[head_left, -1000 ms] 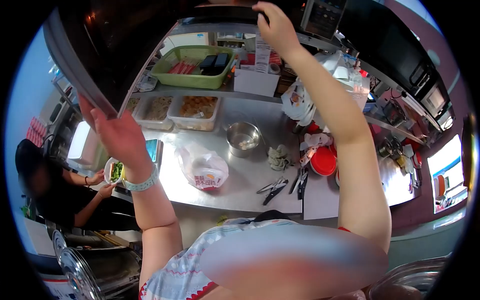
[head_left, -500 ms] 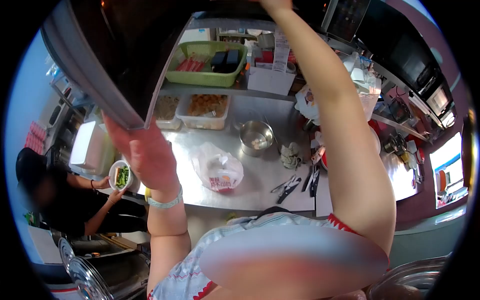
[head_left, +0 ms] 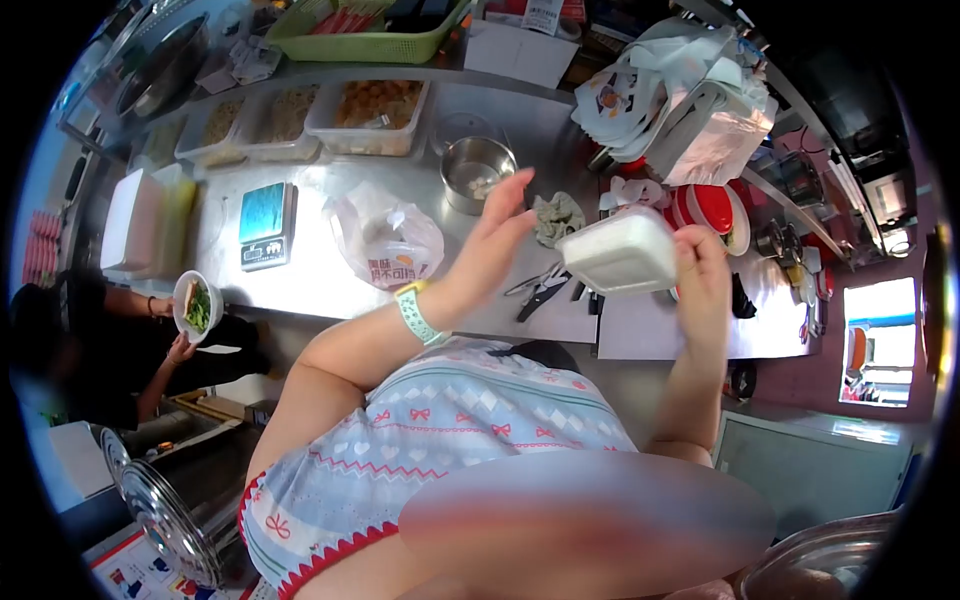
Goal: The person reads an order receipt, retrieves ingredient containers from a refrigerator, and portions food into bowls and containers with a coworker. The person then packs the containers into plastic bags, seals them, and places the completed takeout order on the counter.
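My right hand (head_left: 705, 270) grips a white, shallow rectangular food container (head_left: 620, 255) by its right end, tilted above the counter. My left hand (head_left: 490, 245), with a mint-banded watch on its wrist, is held out to the left of the container with fingers extended and nothing in them. Behind that hand stands a small metal pot (head_left: 475, 165) with some pale pieces at its bottom. A knotted white plastic bag (head_left: 385, 235) with red print lies on the counter to its left. Close to the container are a crumpled cloth (head_left: 558, 222) and black-handled scissors (head_left: 543, 298).
A digital scale (head_left: 265, 225) sits on the steel counter (head_left: 320, 290). Several food tubs (head_left: 365, 140) line its back, below a green basket (head_left: 365, 45). Plastic bags (head_left: 690, 100) hang at right. Another person at left holds a white bowl (head_left: 178, 305) of greens.
Both my hands have come down from above the counter, and the dark grey-edged panel near my left hand has left view. The white container is now in my right hand.
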{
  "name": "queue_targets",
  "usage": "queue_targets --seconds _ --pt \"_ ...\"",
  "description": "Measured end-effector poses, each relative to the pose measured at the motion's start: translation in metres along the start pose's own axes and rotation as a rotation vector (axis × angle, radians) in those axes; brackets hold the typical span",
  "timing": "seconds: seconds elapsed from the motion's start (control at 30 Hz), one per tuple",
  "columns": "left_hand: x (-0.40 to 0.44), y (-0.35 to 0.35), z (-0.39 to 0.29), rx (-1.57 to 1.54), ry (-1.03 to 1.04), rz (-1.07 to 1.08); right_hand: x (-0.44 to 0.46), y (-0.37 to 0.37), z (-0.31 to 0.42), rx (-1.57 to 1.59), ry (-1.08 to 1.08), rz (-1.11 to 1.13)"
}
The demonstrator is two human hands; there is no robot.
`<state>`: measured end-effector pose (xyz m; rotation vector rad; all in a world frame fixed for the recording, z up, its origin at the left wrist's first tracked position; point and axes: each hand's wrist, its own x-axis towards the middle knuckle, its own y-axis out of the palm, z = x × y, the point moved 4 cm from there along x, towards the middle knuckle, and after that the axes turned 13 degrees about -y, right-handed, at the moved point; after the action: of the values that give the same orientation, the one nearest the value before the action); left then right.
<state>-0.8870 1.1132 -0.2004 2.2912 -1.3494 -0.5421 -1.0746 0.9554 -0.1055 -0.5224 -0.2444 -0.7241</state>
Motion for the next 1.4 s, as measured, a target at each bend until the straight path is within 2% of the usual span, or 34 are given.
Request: queue_targets --seconds 0.03,0.07,0.13,0.17,0.2,0.27,0.33,0.37,0.4,0.43,0.5,0.6,0.67,0.7,0.73,0.8,0.87,0.9,0.93,0.97,1.0,1.03,1.1,1.13,1.2,1.27,1.3,1.33,1.37,1.4 --pt "-0.002 -0.01 0.031 -0.203 -0.194 -0.086 -0.008 0.01 -0.001 -0.099 -0.123 0.01" --pt "-0.002 -0.019 0.05 -0.199 -0.197 -0.096 -0.013 0.024 -0.001 -0.197 -0.25 0.019" --pt "-0.012 -0.022 0.093 -0.829 -0.716 0.045 -0.021 0.056 -0.005 -0.071 -0.395 0.0" --pt "-0.017 -0.015 0.085 -0.798 -0.632 0.209 -0.028 0.079 -0.024 0.048 -0.468 0.063" --pt "-0.022 -0.007 0.067 -0.888 -0.446 0.346 -0.031 0.098 -0.034 0.174 -0.53 0.136" --pt "-0.015 -0.028 0.064 -0.943 -0.247 0.103 -0.038 0.127 -0.04 0.065 -0.53 0.557" --pt "-0.019 -0.063 0.074 -0.942 -0.074 0.127 -0.041 0.155 -0.058 0.128 -0.461 0.637" --pt "-0.027 -0.063 0.061 -0.834 0.048 0.09 -0.041 0.171 -0.058 0.161 -0.44 0.684" --pt "-0.039 -0.061 0.053 -0.709 0.179 0.016 -0.034 0.187 -0.051 0.207 -0.405 0.633" --pt "-0.041 -0.059 0.055 -0.446 0.273 -0.149 -0.031 0.202 -0.046 0.246 -0.37 0.573" --pt "-0.053 -0.057 0.047 -0.186 0.352 -0.324 -0.036 0.227 -0.039 0.307 -0.351 0.593" --pt "-0.06 -0.064 0.026 -0.186 0.391 -0.34 -0.035 0.251 -0.039 0.37 -0.326 0.573" --pt "-0.063 -0.071 0.02 -0.082 0.411 -0.376 -0.036 0.264 -0.043 0.623 -0.251 0.547" --pt "-0.07 -0.071 0.015 -0.133 0.412 -0.382 -0.028 0.267 -0.04 0.497 -0.442 0.596" --pt "-0.072 -0.073 0.016 -0.137 0.414 -0.387 -0.025 0.265 -0.038 0.497 -0.441 0.602" --pt "-0.075 -0.083 0.01 0.145 0.478 -0.536 -0.024 0.274 -0.032 0.616 -0.229 0.864" --pt "-0.064 -0.13 0.015 0.157 0.453 -0.504 -0.014 0.29 -0.05 0.63 -0.2 0.749" --pt "-0.07 -0.152 0.009 0.147 0.428 -0.637 -0.012 0.301 -0.051 0.974 0.157 0.733" --pt "-0.072 -0.179 0.005 0.366 0.454 -0.835 -0.011 0.316 -0.05 1.301 0.525 0.683" --pt "-0.074 -0.206 0.0 0.575 0.45 -1.056 -0.004 0.335 -0.051 1.318 0.609 0.53" --pt "-0.072 -0.231 0.006 1.026 0.477 -1.325 0.002 0.352 -0.048 1.283 0.551 0.326" --pt "-0.067 -0.255 0.009 1.028 0.482 -1.325 0.011 0.368 -0.053 1.25 0.428 0.247" --pt "-0.051 -0.29 0.018 1.034 0.184 -1.087 0.024 0.399 -0.073 1.142 0.161 0.086" --pt "-0.054 -0.291 0.017 1.036 0.182 -1.083 0.028 0.405 -0.082 0.977 -0.054 0.078" --pt "-0.054 -0.294 0.022 0.928 -0.007 -0.962 0.031 0.414 -0.094 0.601 -0.438 -0.041" --pt "-0.06 -0.293 0.023 0.863 0.012 -0.941 0.032 0.419 -0.117 0.553 -0.336 0.278" --pt "-0.065 -0.292 0.025 0.497 0.125 -0.796 0.036 0.412 -0.123 0.276 -0.479 0.318" --pt "-0.071 -0.292 0.027 0.136 0.227 -0.636 0.041 0.406 -0.131 0.273 -0.479 0.319" --pt "-0.077 -0.293 0.03 -0.028 0.237 -0.548 0.04 0.406 -0.129 0.121 -0.635 0.464" --pt "-0.086 -0.289 0.028 -0.028 0.235 -0.544 0.036 0.406 -0.126 -0.036 -0.785 0.604"
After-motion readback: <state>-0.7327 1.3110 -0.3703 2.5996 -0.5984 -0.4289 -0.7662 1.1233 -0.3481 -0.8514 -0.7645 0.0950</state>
